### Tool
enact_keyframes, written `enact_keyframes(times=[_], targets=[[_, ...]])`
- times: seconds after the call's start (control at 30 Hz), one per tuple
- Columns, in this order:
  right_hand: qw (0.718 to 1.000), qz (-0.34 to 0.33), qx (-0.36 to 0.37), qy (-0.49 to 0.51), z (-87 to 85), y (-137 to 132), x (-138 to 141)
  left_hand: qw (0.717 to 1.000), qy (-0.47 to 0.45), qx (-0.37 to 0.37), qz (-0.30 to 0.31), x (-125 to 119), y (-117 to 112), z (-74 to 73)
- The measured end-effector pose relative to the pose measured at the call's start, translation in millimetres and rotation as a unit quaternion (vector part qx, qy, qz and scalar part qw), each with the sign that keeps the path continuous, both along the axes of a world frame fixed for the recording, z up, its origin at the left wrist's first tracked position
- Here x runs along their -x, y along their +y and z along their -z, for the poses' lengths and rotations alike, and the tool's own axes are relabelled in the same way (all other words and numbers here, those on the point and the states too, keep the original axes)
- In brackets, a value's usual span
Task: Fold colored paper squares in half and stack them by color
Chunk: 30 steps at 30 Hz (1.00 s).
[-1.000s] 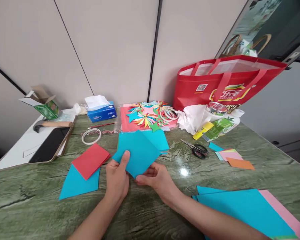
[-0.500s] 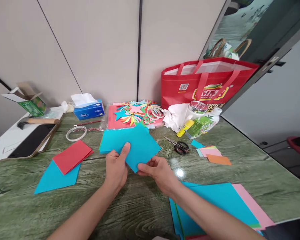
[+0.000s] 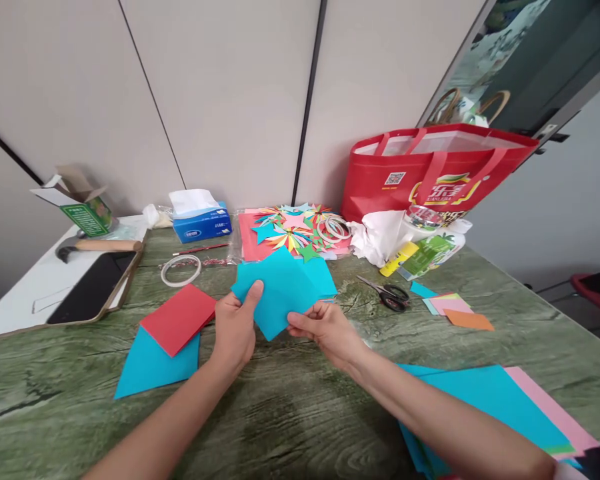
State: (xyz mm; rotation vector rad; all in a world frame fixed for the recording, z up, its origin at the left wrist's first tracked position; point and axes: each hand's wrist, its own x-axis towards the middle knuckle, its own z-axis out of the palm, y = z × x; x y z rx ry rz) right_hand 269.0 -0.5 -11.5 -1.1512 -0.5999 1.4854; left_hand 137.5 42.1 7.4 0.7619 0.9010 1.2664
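A folded blue paper with angled corners is held up in front of me over the middle of the table. My left hand grips its left side, thumb flat on the near face. At its lower right edge my right hand pinches it between thumb and fingers. Behind it, partly hidden, more blue paper lies on the table. Left of my hands, a red folded paper rests on a blue piece. Black-handled scissors lie to the right.
Paper stars, a tissue box and a red bag stand along the wall. A tape roll and hammer are left. A yellow glue stick, paper scraps and large coloured sheets are right.
The view has turned left, so the table's things sit further right. The blue paper in my hands has shifted left over the paper behind it, whose right part now shows. Both hands keep their grip.
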Motion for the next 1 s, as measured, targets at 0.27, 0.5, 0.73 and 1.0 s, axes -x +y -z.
enact_keyframes(times=[0.27,0.5,0.73,1.0], targets=[[0.997,-0.070,-0.008,0.037,-8.7,1.5,0.1,1.000,0.026,-0.008,0.001,11.0,-5.9,-7.1],[0.998,-0.044,-0.032,0.020,-7.3,-6.4,-47.9,0.999,0.047,-0.019,0.011,-33.7,-8.1,-17.2],[0.998,-0.055,-0.026,0.019,-8.1,-4.0,-70.0,0.994,0.079,-0.030,0.069,-44.4,0.3,-20.2],[0.998,-0.058,0.000,0.021,-3.2,25.7,-45.0,0.995,0.072,-0.023,0.058,-11.6,28.1,-6.8]])
